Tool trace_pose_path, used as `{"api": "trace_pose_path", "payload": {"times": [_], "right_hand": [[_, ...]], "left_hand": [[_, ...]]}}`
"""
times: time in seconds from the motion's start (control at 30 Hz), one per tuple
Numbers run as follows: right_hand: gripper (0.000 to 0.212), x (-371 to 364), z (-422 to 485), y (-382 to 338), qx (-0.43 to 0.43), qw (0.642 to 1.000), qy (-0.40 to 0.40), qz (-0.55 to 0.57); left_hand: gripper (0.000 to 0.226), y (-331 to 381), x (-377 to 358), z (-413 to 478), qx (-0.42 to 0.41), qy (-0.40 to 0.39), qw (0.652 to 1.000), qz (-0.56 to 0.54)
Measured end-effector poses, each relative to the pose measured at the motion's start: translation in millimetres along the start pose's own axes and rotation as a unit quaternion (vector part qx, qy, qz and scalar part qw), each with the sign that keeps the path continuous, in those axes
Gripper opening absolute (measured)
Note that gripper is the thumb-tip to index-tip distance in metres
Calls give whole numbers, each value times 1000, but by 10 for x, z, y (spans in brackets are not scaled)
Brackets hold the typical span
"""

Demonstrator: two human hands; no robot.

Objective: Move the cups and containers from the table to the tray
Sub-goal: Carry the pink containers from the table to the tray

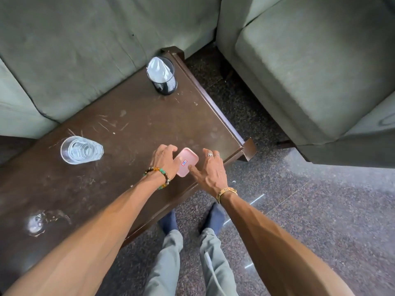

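Head view, looking down. One low rectangular bench [136, 124] of dark brown wood, its glossy top scuffed and scratched, with raised corner posts. On it stand three items: one pink container [190, 155], one drinking glass [80, 149] and one mesh cup [163, 79].

The pink container is flat and rectangular with rounded corners and a smooth, matte lid bearing a small red-and-blue label. It lies near the bench's front right corner, between the two hands. The left hand [165, 159] is curled over its left edge; the right hand [210, 170] is spread beside its right edge, with only the thumb resting on the lid and the other fingers loose and clear of it.

The drinking glass is clear and faceted and stands well apart to the left. The mesh cup is black wire, cylindrical, holding one crumpled white sheet [159, 69], at the far end.

One beaded bracelet [160, 176] on the left wrist; one woven wristband [226, 192] and two rings [210, 154] on the right. Grey-green fabric sofa [74, 50] and armchair [310, 71] flank the bench; speckled stone floor [299, 210] beneath
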State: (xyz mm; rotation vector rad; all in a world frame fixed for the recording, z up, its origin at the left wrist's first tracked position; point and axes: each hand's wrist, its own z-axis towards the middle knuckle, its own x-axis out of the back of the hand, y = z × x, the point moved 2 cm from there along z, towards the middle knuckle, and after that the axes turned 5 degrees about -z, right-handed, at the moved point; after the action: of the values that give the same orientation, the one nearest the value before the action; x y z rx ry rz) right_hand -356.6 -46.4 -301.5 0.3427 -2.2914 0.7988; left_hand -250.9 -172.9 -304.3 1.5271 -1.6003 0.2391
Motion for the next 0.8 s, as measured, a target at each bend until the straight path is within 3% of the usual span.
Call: {"api": "trace_pose_path", "payload": {"times": [0.23,0.47,0.8], "right_hand": [[57,-247,108,-142,-60,989,-45,126],[32,-95,-18,-276,-106,976,0,192],[40,1243,-714,-1414,53,991,-29,120]], "left_hand": [[24,-75,-114,28,21,-20,1000,-9],[29,-77,86,-185,91,0,990,-110],[19,398,1558,-1167,87,82,945,-305]]}}
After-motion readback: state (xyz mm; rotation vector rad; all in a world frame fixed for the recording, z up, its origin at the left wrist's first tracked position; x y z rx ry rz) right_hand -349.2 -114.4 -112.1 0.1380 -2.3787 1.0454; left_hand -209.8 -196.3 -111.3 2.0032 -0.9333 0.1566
